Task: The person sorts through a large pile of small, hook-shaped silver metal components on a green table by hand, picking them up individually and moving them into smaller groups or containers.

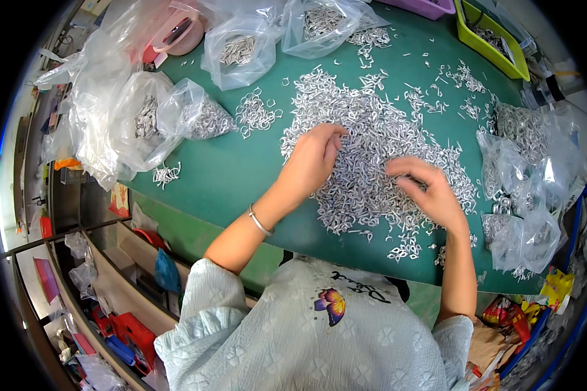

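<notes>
A wide heap of small silver metal pieces [365, 137], some hook-shaped and some looped, lies spread over the green table. At the heap's left side is my left hand [314, 156], a bracelet on its wrist. Its fingers are bent and pressed together over the pieces; anything in them is too small to make out. My right hand [430, 192] hovers over the right part of the heap. Its fingers curve, with a gap between thumb and forefinger, and I see nothing held there; the fingertips are slightly blurred.
Silver rings [255, 112] lie left of the heap. Clear plastic bags of metal parts stand at the far left [238, 55] and right [528, 140]. A yellow-green tray [492, 36] sits at the far right, a pink basin [179, 32] at the back left. Shelving [134, 267] stands below left.
</notes>
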Available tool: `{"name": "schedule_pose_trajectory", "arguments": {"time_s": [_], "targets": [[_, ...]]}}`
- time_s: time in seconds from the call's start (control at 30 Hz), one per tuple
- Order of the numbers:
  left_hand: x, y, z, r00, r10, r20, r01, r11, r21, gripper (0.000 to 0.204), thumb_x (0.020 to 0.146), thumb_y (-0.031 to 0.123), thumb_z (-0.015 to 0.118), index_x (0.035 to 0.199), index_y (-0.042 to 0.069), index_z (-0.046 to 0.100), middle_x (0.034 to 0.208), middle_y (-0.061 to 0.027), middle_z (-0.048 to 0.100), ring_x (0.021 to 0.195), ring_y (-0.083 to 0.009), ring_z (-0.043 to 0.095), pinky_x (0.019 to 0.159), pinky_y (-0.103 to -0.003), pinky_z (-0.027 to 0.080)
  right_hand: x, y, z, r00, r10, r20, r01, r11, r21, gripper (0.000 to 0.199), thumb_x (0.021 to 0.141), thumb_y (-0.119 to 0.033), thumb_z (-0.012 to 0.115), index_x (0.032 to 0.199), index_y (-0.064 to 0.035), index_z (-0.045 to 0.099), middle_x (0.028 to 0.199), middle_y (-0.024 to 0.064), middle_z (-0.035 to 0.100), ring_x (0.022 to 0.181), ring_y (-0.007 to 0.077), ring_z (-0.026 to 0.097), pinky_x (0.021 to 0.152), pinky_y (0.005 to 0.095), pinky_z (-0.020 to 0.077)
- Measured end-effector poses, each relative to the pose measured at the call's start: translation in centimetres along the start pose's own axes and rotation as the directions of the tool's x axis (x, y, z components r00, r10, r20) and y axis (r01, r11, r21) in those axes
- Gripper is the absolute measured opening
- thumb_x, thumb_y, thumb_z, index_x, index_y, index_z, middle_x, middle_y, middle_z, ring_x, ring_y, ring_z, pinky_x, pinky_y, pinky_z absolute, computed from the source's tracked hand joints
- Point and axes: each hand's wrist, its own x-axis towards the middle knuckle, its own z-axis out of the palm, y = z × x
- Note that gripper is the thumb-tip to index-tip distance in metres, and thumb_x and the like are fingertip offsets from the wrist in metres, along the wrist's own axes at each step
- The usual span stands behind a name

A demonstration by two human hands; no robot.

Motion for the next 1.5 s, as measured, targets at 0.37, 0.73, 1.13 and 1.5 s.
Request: {"name": "schedule_pose_trajectory", "arguments": {"time_s": [0.37, 0.73, 1.13, 1.5], "targets": [[2.8, -1.3, -1.0, 0.916, -0.324, 0.236, 0.397, 0.816, -0.42, 0.021, 0.097, -0.001, 0.047, 0.114, -0.009, 0.056, 0.097, -0.017, 0.069, 0.079, -0.02, 0.069, 0.065, -0.027, 0.053, 8.2, 3.7, 2.7, 0.949, -0.185, -0.254, 0.071, 0.914, -0.4, 0.027, 0.083, -0.006, 0.065, 0.11, -0.0053, 0.064, 0.121, 0.0067, 0.059, 0.114, 0.0274, 0.051, 0.096, 0.038, 0.0385], [0.8, -0.4, -3.0, 0.871, -0.211, 0.444, 0.421, 0.785, -0.454, 0.03, 0.098, 0.002, 0.045, 0.125, -0.007, 0.054, 0.114, -0.0178, 0.066, 0.099, -0.0215, 0.067, 0.082, -0.029, 0.053, 6.7, 2.0, 1.5, 0.984, -0.089, -0.154, 0.026, 0.928, -0.371, 0.016, 0.081, -0.006, 0.068, 0.096, -0.0036, 0.064, 0.098, 0.0079, 0.061, 0.099, 0.0278, 0.055, 0.086, 0.0372, 0.0419], [2.9, -1.2, 0.0, 0.985, 0.133, 0.114, -0.171, 0.87, 0.462, 0.027, 0.076, 0.006, 0.071, 0.101, 0.003, 0.062, 0.105, -0.0105, 0.057, 0.1, -0.0318, 0.055, 0.084, -0.039, 0.047, 7.5, 2.6, 1.9, 0.956, -0.055, -0.288, -0.065, 0.919, -0.389, 0.016, 0.081, -0.009, 0.069, 0.096, -0.004, 0.067, 0.095, 0.0072, 0.063, 0.098, 0.0269, 0.056, 0.086, 0.0392, 0.0408], [2.2, -1.4, -0.5, 0.981, 0.172, 0.095, -0.191, 0.948, 0.256, 0.016, 0.077, -0.003, 0.066, 0.091, 0.0, 0.058, 0.092, -0.0122, 0.059, 0.092, -0.0328, 0.057, 0.08, -0.041, 0.047, 7.9, 3.1, 1.9, 0.92, -0.235, -0.314, 0.0, 0.801, -0.599, 0.009, 0.083, -0.008, 0.066, 0.077, -0.0022, 0.063, 0.082, 0.008, 0.064, 0.079, 0.0222, 0.058, 0.073, 0.0367, 0.0417]]}}
